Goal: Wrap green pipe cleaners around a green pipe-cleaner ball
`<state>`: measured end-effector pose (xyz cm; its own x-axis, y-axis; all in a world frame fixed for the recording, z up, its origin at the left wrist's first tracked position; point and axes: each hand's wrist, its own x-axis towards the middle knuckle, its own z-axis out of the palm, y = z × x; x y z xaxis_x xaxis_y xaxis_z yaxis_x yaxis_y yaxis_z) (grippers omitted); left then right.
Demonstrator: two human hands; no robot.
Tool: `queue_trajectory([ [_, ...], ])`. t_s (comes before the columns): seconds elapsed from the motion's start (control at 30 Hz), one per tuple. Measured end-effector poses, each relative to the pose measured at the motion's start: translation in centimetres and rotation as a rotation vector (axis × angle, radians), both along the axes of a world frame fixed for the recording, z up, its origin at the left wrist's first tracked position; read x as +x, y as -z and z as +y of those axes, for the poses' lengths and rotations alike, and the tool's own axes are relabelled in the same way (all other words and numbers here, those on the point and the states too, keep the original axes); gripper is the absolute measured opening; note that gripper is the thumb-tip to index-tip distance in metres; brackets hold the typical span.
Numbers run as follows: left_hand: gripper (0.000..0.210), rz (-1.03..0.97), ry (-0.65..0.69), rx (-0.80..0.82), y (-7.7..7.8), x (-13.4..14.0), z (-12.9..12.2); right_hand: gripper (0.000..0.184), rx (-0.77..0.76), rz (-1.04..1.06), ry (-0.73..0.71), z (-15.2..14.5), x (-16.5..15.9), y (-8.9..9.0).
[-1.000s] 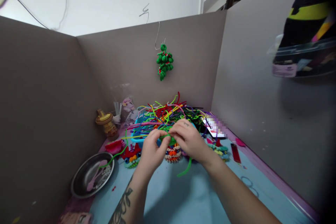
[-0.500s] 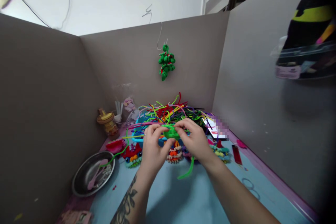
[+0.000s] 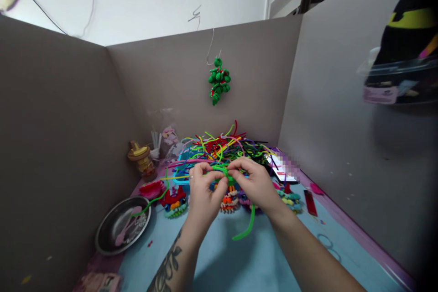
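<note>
Between my two hands is a bundle of bright green pipe cleaners (image 3: 221, 169), bent into loops. My left hand (image 3: 207, 187) pinches its left side with thumb and fingers. On the other side, my right hand (image 3: 251, 182) pinches the bundle near the middle, fingertips close to the left thumb. A loose green tail (image 3: 247, 230) hangs below the right hand over the blue table surface (image 3: 236, 260). Just behind the hands stands a blue basket (image 3: 179, 178) heaped with multicoloured pipe cleaners (image 3: 222, 143). The fingers partly hide the bundle's shape.
A metal bowl (image 3: 106, 242) with a pink tool and small white bits sits at left. Colourful pipe-cleaner figures (image 3: 175, 203) line up before the basket. A phone (image 3: 282, 169) lies at right. A green ornament (image 3: 219, 82) hangs on the back partition (image 3: 164, 73).
The green bundle now looks flatter, with its loops more spread, and my left thumb is nearer the right fingertips. The hanging tail has swung slightly lower. The view has shifted a little.
</note>
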<state>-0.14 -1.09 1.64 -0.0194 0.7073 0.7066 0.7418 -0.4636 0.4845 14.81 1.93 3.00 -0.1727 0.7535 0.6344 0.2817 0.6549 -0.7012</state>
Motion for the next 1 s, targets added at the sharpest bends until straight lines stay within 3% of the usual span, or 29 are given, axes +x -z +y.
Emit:
queue_trajectory([
  [0.47,0.009,0.179,-0.044,0.033,-0.48,-0.35,-0.3,0.006,-0.199,-0.04,-0.101,0.42,0.0,-0.02],
  [0.7,0.009,0.242,-0.076,0.04,-0.55,-0.39,-0.45,0.007,-0.461,0.026,-0.201,0.84,0.21,-0.13],
  [0.83,0.008,0.263,-0.089,0.017,-0.76,-0.29,-0.65,0.006,-0.434,-0.006,-0.188,0.79,0.28,-0.21],
  [1.0,0.011,0.333,-0.111,0.008,-0.97,-0.06,-0.97,0.009,-0.278,-0.052,-0.153,0.63,0.17,-0.03],
])
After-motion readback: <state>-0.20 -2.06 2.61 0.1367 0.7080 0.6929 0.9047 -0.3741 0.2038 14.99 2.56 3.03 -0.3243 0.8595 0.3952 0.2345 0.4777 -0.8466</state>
